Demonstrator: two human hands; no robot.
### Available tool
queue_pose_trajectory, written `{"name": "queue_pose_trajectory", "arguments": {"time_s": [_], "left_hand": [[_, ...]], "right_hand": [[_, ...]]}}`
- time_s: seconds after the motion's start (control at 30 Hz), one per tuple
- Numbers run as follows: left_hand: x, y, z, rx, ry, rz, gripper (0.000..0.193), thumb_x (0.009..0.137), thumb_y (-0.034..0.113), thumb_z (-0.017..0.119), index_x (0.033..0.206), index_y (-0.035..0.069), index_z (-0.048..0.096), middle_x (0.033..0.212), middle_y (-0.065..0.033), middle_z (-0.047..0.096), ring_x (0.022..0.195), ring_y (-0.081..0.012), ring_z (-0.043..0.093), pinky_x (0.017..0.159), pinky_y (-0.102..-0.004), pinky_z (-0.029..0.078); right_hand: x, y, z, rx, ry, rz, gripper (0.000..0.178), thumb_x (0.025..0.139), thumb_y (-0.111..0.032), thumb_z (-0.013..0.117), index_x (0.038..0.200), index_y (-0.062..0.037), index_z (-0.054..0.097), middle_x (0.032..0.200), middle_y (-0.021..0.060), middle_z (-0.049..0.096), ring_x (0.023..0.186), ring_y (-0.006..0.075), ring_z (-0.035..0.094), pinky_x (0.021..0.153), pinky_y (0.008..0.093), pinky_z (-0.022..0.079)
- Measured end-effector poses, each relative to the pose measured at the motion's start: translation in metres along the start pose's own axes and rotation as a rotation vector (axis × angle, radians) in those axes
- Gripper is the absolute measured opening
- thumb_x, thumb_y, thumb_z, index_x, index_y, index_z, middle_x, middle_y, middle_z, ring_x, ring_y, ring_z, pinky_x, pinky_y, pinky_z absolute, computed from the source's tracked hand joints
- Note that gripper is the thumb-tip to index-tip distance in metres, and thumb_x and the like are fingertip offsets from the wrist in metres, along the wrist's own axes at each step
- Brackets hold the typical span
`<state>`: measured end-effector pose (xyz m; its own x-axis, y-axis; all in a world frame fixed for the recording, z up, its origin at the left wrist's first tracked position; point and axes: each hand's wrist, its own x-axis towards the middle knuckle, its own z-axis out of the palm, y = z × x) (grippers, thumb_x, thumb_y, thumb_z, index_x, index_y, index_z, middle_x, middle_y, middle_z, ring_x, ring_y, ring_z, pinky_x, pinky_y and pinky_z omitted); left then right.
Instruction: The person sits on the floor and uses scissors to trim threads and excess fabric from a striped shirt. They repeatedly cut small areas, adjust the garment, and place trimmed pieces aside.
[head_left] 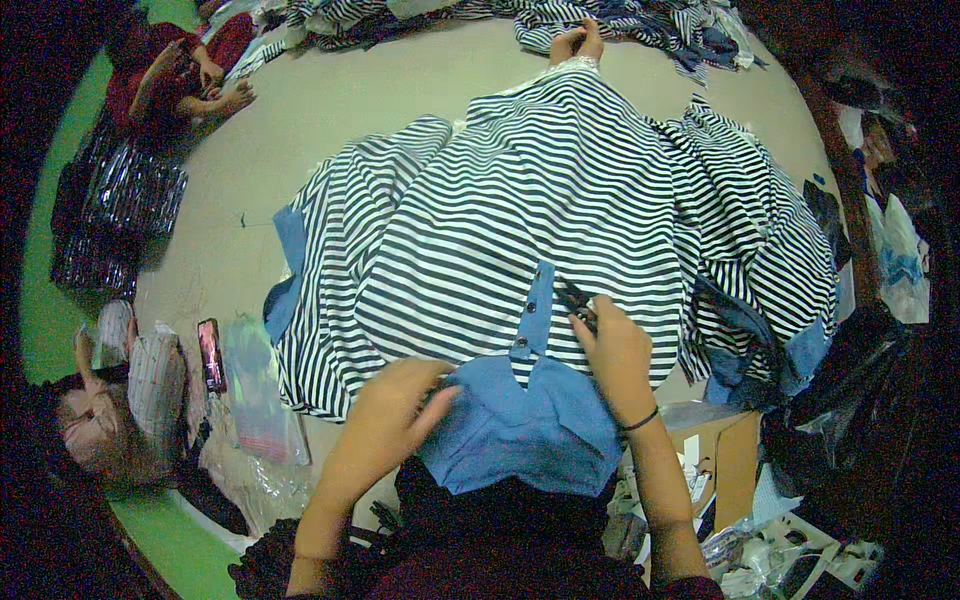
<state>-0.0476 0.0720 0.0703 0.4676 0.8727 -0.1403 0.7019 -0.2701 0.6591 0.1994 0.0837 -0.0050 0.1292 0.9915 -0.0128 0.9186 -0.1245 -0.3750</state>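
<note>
Black-white striped shirt (500,210); blue collar (520,440)

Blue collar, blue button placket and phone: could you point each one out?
Blue collar (522,435), head view: middle of its cloth.
Blue button placket (527,325), head view: strip between two dark buttons.
Phone (210,355), head view: its lit screen.

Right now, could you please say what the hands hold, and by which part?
The right hand holds a dark tool by its near end; left hand: cannot tell.
</note>
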Motion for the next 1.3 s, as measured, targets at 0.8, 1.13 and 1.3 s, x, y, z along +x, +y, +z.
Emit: {"name": "queue_pose_trajectory", "arguments": {"time_s": [0.8, 1.13, 1.3], "left_hand": [[0.117, -0.001, 0.099, -0.581, 0.096, -0.238, 0.017, 0.073, 0.01, 0.06, 0.087, 0.0, 0.059, 0.066, -0.0093, 0.057, 0.057, -0.0129, 0.053, 0.055, -0.0234, 0.043], [0.119, -0.006, 0.099, -0.576, 0.231, -0.272, 0.016, 0.075, 0.016, 0.058, 0.082, 0.002, 0.059, 0.049, 0.0009, 0.036, 0.045, -0.0075, 0.033, 0.043, -0.024, 0.028], [0.119, -0.006, 0.099, -0.606, 0.25, -0.262, 0.014, 0.076, 0.016, 0.057, 0.081, 0.002, 0.058, 0.047, 0.002, 0.034, 0.045, -0.0065, 0.031, 0.042, -0.0235, 0.027]], "right_hand": [[0.023, 0.017, 0.002, 0.205, -0.049, -0.099, 0.032, 0.073, -0.032, 0.062, 0.068, -0.0036, 0.05, 0.052, 0.0111, 0.052, 0.047, 0.0263, 0.054, 0.043, 0.0338, 0.04], [0.014, 0.021, -0.016, 0.228, -0.253, -0.046, 0.038, 0.076, -0.041, 0.055, 0.069, -0.0037, 0.05, 0.054, 0.0148, 0.052, 0.05, 0.0313, 0.053, 0.047, 0.0388, 0.042], [0.015, 0.016, -0.014, 0.205, -0.296, -0.109, 0.038, 0.076, -0.04, 0.055, 0.069, -0.0031, 0.05, 0.055, 0.0156, 0.052, 0.052, 0.0328, 0.054, 0.049, 0.0406, 0.043]]}}
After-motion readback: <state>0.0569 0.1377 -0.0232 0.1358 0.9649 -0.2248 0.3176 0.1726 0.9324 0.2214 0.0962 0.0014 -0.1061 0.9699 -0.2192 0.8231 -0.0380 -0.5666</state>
